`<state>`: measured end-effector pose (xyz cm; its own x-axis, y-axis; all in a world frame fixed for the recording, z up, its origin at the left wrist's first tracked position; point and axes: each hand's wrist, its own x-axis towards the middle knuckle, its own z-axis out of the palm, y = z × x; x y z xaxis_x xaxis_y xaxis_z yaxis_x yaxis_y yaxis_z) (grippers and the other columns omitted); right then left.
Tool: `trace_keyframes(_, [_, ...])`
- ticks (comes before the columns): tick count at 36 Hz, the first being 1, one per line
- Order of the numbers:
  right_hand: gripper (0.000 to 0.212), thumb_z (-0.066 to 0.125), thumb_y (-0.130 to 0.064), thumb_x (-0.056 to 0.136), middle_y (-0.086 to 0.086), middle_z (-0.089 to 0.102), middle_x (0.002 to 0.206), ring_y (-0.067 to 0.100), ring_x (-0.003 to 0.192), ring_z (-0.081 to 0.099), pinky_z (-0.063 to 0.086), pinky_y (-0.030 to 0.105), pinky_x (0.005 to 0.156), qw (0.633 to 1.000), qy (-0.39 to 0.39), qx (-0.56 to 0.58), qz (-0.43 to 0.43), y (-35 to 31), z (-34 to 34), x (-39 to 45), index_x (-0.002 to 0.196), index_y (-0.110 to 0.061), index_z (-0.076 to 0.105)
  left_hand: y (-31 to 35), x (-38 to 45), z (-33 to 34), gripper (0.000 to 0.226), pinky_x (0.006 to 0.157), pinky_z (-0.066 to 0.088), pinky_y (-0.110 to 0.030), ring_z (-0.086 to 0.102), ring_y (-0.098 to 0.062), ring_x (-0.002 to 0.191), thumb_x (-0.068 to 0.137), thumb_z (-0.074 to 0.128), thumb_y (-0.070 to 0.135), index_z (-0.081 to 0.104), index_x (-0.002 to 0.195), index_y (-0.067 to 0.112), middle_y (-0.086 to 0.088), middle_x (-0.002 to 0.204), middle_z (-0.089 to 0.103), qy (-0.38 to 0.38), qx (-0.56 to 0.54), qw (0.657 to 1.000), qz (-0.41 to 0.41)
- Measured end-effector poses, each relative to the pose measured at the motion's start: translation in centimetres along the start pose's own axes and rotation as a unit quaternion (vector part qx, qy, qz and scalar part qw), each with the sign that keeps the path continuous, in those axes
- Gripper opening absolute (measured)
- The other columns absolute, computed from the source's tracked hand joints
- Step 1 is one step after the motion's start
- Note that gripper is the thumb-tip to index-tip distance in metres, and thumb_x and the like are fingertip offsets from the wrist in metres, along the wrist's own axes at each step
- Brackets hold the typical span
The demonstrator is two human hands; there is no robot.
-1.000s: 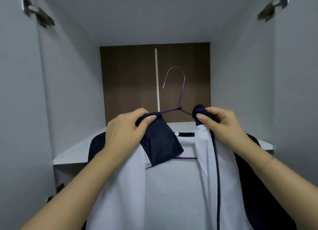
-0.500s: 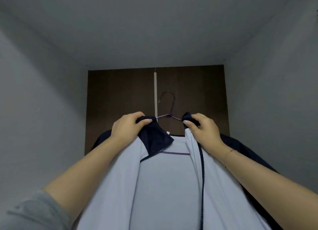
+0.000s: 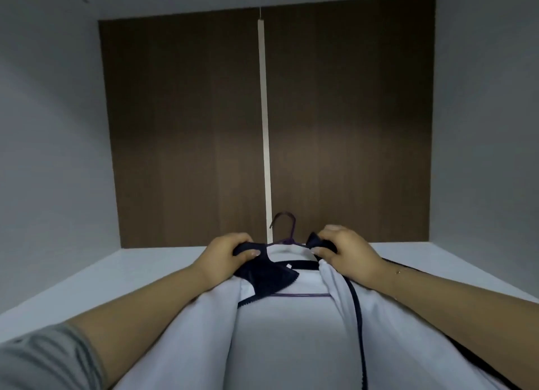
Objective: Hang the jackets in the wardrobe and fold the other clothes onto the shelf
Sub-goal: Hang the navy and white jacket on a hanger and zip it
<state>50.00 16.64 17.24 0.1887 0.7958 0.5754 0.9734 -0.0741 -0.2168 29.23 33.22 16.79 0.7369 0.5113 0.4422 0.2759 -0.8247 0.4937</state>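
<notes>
The left hand [image 3: 230,254] grips the dark collar of a jacket [image 3: 280,331] on a purple hanger [image 3: 284,229]; the right hand [image 3: 339,251] pinches the collar's other side. Both hold it inside the wardrobe [image 3: 58,127]. Hanging is underway; next, the hook likely needs a rail, none visible.

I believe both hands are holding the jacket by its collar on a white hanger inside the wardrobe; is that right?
Not quite: the hanger is purple, not white, as the head view shows. The rest holds: the left hand and right hand both hold the jacket by its collar inside the wardrobe.
</notes>
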Motion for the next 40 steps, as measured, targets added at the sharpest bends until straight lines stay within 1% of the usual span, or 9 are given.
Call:
trace_keyframes(5, [0.021, 0.062, -0.029, 0.092, -0.002, 0.041, 0.089, 0.016, 0.088, 0.039, 0.025, 0.029, 0.070, 0.990, 0.049, -0.129, 0.008, -1.0, 0.8, 0.3, 0.089, -0.008, 0.066, 0.3, 0.2, -0.1, 0.012, 0.067, 0.032, -0.005, 0.045, -0.008, 0.078, 0.082, 0.076, 0.025, 0.075, 0.087, 0.015, 0.001, 0.085, 0.043, 0.063, 0.028, 0.998, -0.009])
trace_keyframes(9, [0.017, 0.063, -0.022, 0.091, 0.004, 0.065, 0.097, 0.025, 0.090, 0.060, 0.047, 0.031, 0.071, 0.994, -0.041, -0.073, 0.066, -1.7, 0.3, 0.9, 0.103, -0.013, 0.070, 0.6, 0.3, -0.3, 0.014, 0.058, 0.034, -0.017, 0.048, -0.007, 0.062, 0.081, 0.077, 0.028, 0.071, 0.069, 0.023, 0.009, 0.061, 0.052, 0.026, 0.029, 0.998, -0.048])
trace_keyframes(12, [0.024, 0.059, -0.026, 0.095, 0.006, 0.066, 0.092, 0.022, 0.084, 0.059, 0.042, 0.027, 0.067, 0.988, -0.126, -0.053, 0.076, -1.5, -0.5, 1.2, 0.109, -0.009, 0.068, 1.0, 0.1, -0.7, 0.019, 0.055, 0.033, -0.020, 0.044, -0.006, 0.054, 0.084, 0.073, 0.035, 0.071, 0.069, 0.023, 0.010, 0.050, 0.047, -0.021, 0.077, 0.995, -0.058])
trace_keyframes(19, [0.054, 0.056, -0.032, 0.097, 0.005, 0.046, 0.145, 0.023, 0.128, 0.048, 0.038, 0.026, 0.102, 0.970, -0.210, 0.020, 0.123, -2.7, -2.7, 0.1, 0.143, -0.014, 0.034, 4.7, -1.9, -1.4, 0.039, 0.081, 0.039, -0.020, 0.058, -0.018, 0.107, 0.093, 0.060, 0.039, 0.059, 0.129, 0.022, -0.001, 0.111, 0.067, -0.083, 0.228, 0.966, -0.085])
trace_keyframes(24, [0.038, 0.054, -0.038, 0.097, 0.005, 0.062, 0.113, 0.019, 0.098, 0.057, 0.044, 0.028, 0.083, 0.954, -0.255, 0.024, 0.156, -6.2, -6.7, -3.6, 0.119, -0.006, 0.059, 8.7, -6.3, -3.4, 0.047, 0.103, 0.037, -0.022, 0.051, -0.019, 0.124, 0.094, 0.058, 0.034, 0.050, 0.138, 0.020, 0.000, 0.134, 0.055, -0.141, 0.138, 0.974, -0.109])
trace_keyframes(27, [0.040, 0.053, -0.033, 0.098, 0.014, 0.067, 0.106, 0.020, 0.089, 0.057, 0.043, 0.031, 0.079, 0.967, -0.209, 0.018, 0.147, -8.9, -9.6, -6.8, 0.114, 0.001, 0.064, 11.7, -10.1, -5.4, 0.038, 0.094, 0.041, -0.022, 0.056, -0.020, 0.115, 0.094, 0.060, 0.028, 0.058, 0.130, 0.015, -0.003, 0.126, 0.060, -0.125, 0.093, 0.984, -0.084])
trace_keyframes(31, [0.020, 0.058, -0.024, 0.096, -0.013, 0.069, 0.107, 0.006, 0.100, 0.063, 0.046, 0.018, 0.086, 0.971, -0.118, 0.156, 0.138, -13.4, -12.8, -13.2, 0.110, -0.019, 0.072, 15.5, -17.4, -8.0, 0.018, 0.067, 0.046, -0.007, 0.060, 0.004, 0.077, 0.093, 0.060, 0.022, 0.071, 0.107, 0.019, 0.011, 0.096, 0.067, -0.083, -0.040, 0.995, -0.049])
trace_keyframes(34, [0.014, 0.063, -0.022, 0.094, -0.021, 0.073, 0.091, -0.003, 0.089, 0.067, 0.049, 0.007, 0.069, 0.956, -0.068, 0.253, 0.128, -17.4, -14.0, -19.0, 0.093, -0.023, 0.077, 17.4, -23.2, -8.6, 0.016, 0.076, 0.049, -0.013, 0.064, 0.001, 0.085, 0.092, 0.063, 0.024, 0.073, 0.104, 0.024, 0.012, 0.097, 0.069, -0.062, -0.093, 0.993, -0.023])
trace_keyframes(40, [0.018, 0.058, -0.010, 0.094, -0.007, 0.076, 0.095, 0.005, 0.091, 0.070, 0.054, 0.015, 0.079, 0.922, -0.001, 0.361, 0.142, -24.5, -14.0, -30.0, 0.099, -0.016, 0.074, 19.7, -33.9, -8.0, 0.015, 0.091, 0.052, -0.022, 0.065, -0.002, 0.094, 0.089, 0.065, 0.031, 0.071, 0.102, 0.035, 0.020, 0.109, 0.066, -0.087, -0.182, 0.979, -0.030])
